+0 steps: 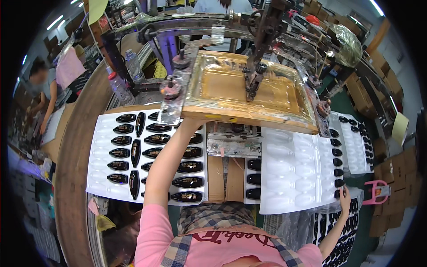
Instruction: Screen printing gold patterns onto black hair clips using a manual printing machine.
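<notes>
My left forearm reaches up to a tilted, wood-edged screen frame [211, 113] on a metal printing machine; that hand is hidden beneath the frame. At right my right hand [345, 198] has its fingers pinched on a small black oval piece [339, 193] at the edge of a white moulded tray [289, 173], whose right side holds a column of similar pieces. The left white tray [98, 162] holds several black pieces with gold print. Between the trays, under the frame, is a stained metal fixture [233, 147].
A bottle with a red cap [118, 89] stands behind the left tray. A co-worker [52, 93] bends over a bench at far left; another person is behind the machine. More trays, stacked cartons [384, 182] and a pink stool [376, 198] are at right.
</notes>
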Motion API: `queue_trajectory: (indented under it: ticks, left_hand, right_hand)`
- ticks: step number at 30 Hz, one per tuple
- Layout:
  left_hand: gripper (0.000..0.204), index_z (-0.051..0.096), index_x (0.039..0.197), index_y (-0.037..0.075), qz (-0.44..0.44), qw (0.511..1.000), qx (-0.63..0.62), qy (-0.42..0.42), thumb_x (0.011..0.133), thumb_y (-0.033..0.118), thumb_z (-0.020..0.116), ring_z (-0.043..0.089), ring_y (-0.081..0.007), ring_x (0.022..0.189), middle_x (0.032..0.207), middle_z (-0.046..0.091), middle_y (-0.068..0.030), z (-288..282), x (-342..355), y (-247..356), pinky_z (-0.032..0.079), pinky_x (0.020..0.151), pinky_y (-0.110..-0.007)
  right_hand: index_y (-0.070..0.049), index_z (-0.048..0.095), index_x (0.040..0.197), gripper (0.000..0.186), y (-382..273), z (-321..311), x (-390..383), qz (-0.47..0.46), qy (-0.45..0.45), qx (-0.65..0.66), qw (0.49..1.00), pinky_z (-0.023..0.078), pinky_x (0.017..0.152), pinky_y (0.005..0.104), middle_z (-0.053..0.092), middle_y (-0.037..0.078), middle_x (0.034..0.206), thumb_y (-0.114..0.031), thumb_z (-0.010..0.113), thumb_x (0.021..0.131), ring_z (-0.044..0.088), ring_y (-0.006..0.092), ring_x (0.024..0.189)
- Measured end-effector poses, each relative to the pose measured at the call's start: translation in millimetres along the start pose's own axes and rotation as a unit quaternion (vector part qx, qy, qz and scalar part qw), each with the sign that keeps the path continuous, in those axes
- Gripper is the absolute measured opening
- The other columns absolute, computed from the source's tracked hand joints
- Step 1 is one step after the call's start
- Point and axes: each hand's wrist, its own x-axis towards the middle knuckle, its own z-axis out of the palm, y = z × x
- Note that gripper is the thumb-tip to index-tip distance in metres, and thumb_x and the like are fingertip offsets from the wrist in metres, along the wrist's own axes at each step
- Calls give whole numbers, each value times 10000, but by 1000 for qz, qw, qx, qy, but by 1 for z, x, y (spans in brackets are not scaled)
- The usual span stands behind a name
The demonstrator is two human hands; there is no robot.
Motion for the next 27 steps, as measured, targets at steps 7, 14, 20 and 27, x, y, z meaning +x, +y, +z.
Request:
queue_trajectory:
  ticks: [7, 14, 20, 27]
  left_hand:
    - [232, 527, 1021, 14, -208, 905, -364, 70, 810, 109, 551, 577, -173, 797, 892, 603, -84, 6, 35, -5, 452, 701, -275]
    - [206, 526, 1014, 2, -318, 826, -403, 231, 819, 63, 551, 559, -91, 812, 924, 597, -64, -97, -33, 0, 449, 706, -210]
    - [239, 471, 1052, -1, -406, 828, -146, 359, 835, 75, 536, 590, -161, 850, 928, 604, -123, -218, -198, 7, 451, 716, -218]
    - [180, 502, 1008, 38, -486, 737, -31, 468, 838, 84, 536, 579, -102, 798, 901, 621, -83, -260, -336, 37, 429, 662, -189]
  right_hand:
    - [31, 448, 1170, 539, -51, 8, -19, -23, 3, -115, 993, 383, 858, 334, 516, 227, 1103, -296, 598, 769, 512, 305, 1004]
    - [42, 420, 1189, 527, -31, 18, -9, -65, 9, -149, 987, 340, 917, 335, 476, 235, 1165, -254, 577, 783, 454, 326, 1095]
    - [43, 379, 1218, 445, 20, 22, 4, -81, -18, -230, 970, 323, 934, 322, 454, 227, 1194, -183, 483, 848, 432, 324, 1121]
    - [23, 409, 1198, 414, 1, 28, 24, -48, -43, -342, 938, 361, 876, 357, 480, 227, 1155, -226, 435, 868, 454, 354, 1070]
